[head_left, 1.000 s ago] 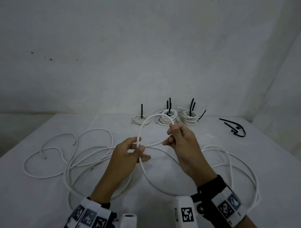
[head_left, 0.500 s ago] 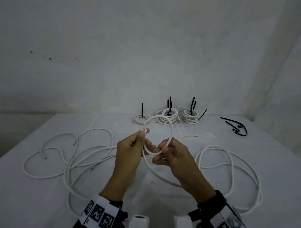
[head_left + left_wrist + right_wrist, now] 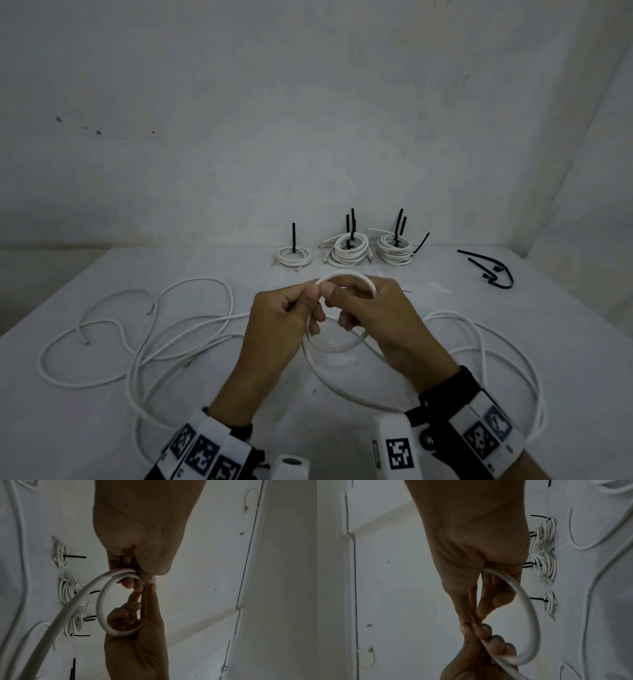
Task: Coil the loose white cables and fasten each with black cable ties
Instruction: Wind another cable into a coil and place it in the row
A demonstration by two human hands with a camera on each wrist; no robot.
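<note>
Both hands hold one small loop of white cable above the table's middle. My left hand pinches the loop's top left between thumb and fingers; in the left wrist view the loop curls under that hand. My right hand has its fingers curled through the loop and its thumb meets the left thumb. In the right wrist view the cable arcs past the right hand. The cable's free length trails in wide loops to the right. Loose black cable ties lie at the far right.
Three tied white coils with upright black tie tails stand along the table's back edge. More loose white cable sprawls over the left half of the white table. A wall rises just behind.
The loop has shrunk from a wide arch to a small ring. Both hands have come together, thumbs now meeting at the loop's top, and more cable has been drawn in from the right.
</note>
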